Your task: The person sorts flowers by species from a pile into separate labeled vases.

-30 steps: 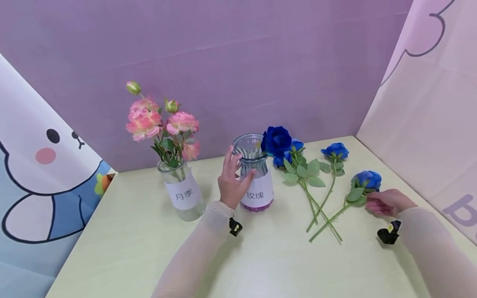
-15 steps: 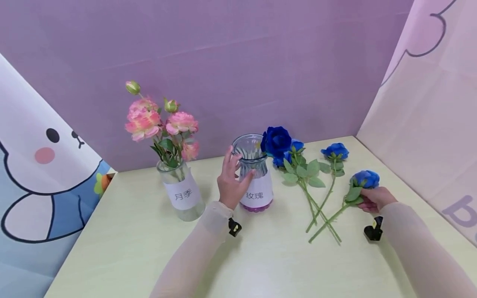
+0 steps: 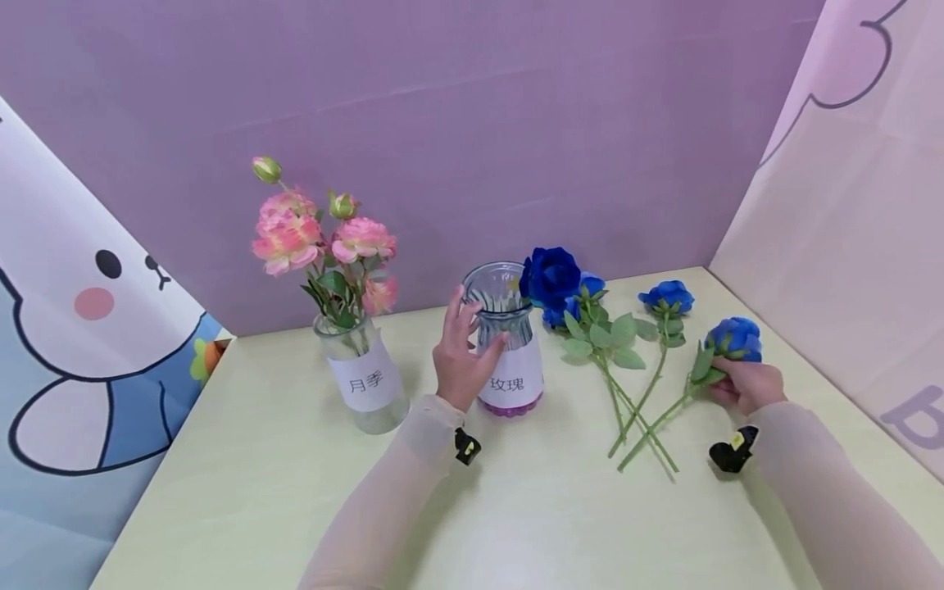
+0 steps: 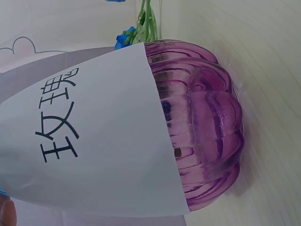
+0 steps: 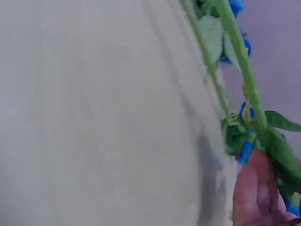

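Note:
My left hand holds a ribbed glass vase near its neck, fingers and thumb around its left side. The vase has a purple scalloped base and a white paper label with black characters. A dark blue rose leans over its right rim. On the right, my right hand pinches a blue rose by the stem just below the bloom, among its leaves. The bloom is lifted, and its stem slopes down to the lower left.
More blue roses lie right of the vase, one bloom farther back, their stems crossing. Left stands a clear glass jar with a label and pink flowers. A purple backdrop rises behind the table.
My right hand has moved left onto the blue rose's stem and raised its bloom slightly. The left hand stays on the vase.

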{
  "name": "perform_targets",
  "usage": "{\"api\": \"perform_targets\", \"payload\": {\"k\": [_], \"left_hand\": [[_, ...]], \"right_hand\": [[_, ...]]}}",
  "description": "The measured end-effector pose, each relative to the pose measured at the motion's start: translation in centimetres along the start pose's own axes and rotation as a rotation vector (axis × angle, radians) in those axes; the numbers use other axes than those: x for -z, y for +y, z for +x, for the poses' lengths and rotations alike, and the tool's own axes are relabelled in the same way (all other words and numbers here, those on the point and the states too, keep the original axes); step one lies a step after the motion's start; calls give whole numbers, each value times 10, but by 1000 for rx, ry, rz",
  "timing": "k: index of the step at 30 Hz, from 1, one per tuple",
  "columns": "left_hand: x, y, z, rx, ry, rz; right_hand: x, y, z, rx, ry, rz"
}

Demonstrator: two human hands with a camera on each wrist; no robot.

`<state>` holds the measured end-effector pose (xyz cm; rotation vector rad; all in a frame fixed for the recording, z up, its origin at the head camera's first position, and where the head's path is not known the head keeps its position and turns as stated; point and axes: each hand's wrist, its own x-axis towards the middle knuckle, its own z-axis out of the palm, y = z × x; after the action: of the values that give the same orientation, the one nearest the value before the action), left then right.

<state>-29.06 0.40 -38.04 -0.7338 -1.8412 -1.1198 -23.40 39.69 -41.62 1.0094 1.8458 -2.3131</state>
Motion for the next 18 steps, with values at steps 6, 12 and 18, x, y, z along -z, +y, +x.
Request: {"api": "perform_targets", "payload": {"k": [6, 12, 18], "left_hand": [[0, 0, 0, 2, -5, 10], [0, -1, 1, -9, 0, 11], [-1, -1, 0, 7, -5, -1]], "right_hand": [[0, -13, -11, -9, -77, 156], [0, -23, -22, 52, -72, 324], [-4, -34, -35, 140, -71, 466]]}}
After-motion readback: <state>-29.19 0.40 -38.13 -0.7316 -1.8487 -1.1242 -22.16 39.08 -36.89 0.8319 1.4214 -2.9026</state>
